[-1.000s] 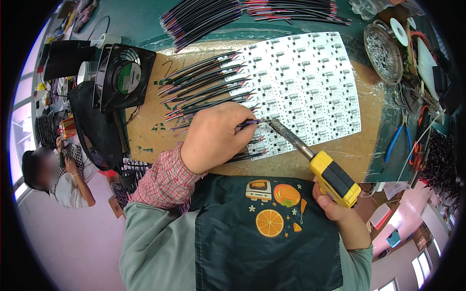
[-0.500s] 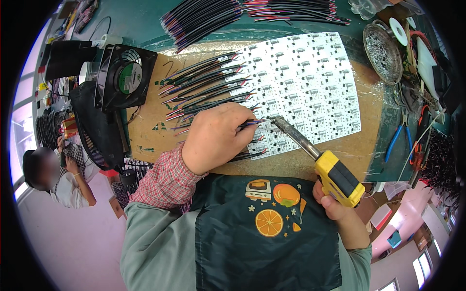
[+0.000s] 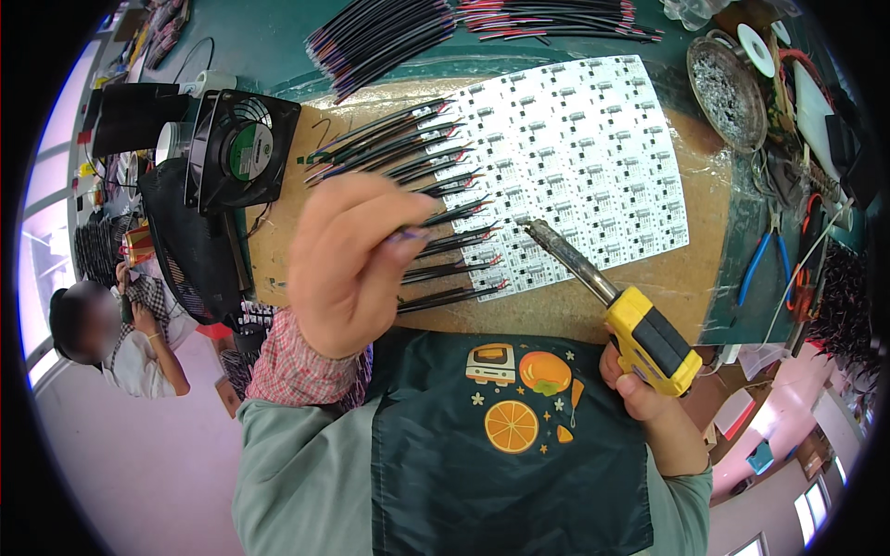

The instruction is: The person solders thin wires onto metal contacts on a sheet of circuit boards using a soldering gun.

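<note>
My left hand (image 3: 345, 264) is raised over the left part of the board, its fingers closed in a pinch. A blurred purple tip (image 3: 408, 234) of a wire pokes out between them; the rest is hidden by the hand. My right hand (image 3: 635, 385) is wrapped round the yellow-and-black handle of a soldering gun (image 3: 654, 343). The gun's metal barrel points up and left, with its dark tip over a white sheet of small circuit boards (image 3: 593, 157). Black-sleeved wires (image 3: 389, 139) lie in a row along the sheet's left edge, their ends on it.
Bundles of black wires (image 3: 380, 42) lie at the back. A black fan (image 3: 243, 153) stands at the left. On the right are a round dish of solder scraps (image 3: 728, 93), blue-handled pliers (image 3: 762, 264) and red-handled cutters (image 3: 805, 269). Another person (image 3: 120, 334) sits at the far left.
My left hand has left the sheet's edge, moving left and rising, and uncovers wire ends there. The soldering gun stays nearly where it was.
</note>
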A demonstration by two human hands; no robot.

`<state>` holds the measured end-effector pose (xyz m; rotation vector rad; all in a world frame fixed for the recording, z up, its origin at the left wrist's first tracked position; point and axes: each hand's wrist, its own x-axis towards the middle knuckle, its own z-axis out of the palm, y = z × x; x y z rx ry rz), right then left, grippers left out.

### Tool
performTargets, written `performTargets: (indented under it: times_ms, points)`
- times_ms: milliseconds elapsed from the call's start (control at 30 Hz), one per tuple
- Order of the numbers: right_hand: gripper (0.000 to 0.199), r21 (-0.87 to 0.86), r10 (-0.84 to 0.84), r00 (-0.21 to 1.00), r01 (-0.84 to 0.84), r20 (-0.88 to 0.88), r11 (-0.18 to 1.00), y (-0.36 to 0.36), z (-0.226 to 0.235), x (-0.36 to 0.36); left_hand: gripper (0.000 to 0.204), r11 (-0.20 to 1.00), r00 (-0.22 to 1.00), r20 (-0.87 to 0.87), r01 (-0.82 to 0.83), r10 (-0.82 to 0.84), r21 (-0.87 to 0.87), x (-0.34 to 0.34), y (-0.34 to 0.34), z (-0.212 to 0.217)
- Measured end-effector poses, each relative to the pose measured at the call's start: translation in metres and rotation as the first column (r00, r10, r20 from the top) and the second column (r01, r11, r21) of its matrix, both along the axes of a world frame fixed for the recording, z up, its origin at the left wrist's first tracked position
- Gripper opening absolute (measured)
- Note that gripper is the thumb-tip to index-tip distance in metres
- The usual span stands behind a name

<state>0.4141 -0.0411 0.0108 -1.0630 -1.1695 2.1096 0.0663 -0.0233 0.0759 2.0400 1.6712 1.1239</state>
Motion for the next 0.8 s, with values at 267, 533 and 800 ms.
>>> performTargets:
  times_ms: [267,533,800]
  points:
    - [0.021,0.030,0.057,0.994,-0.060,0.091,0.998,-0.001,0.001,0.008,0.019,0.884,0.999,0.031,0.022,-0.008,-0.467,0.032,-0.010,-0.018]
    - [0.019,0.177,0.151,0.961,-0.195,0.233,0.965,0.004,0.005,0.007,0.010,0.889,0.999,-0.023,0.013,-0.027,-0.458,0.035,-0.012,-0.049]
    - [0.018,0.120,0.155,0.958,-0.189,0.242,0.975,0.002,0.006,0.006,0.008,0.870,1.000,-0.022,0.008,-0.021,-0.493,0.035,-0.009,-0.046]
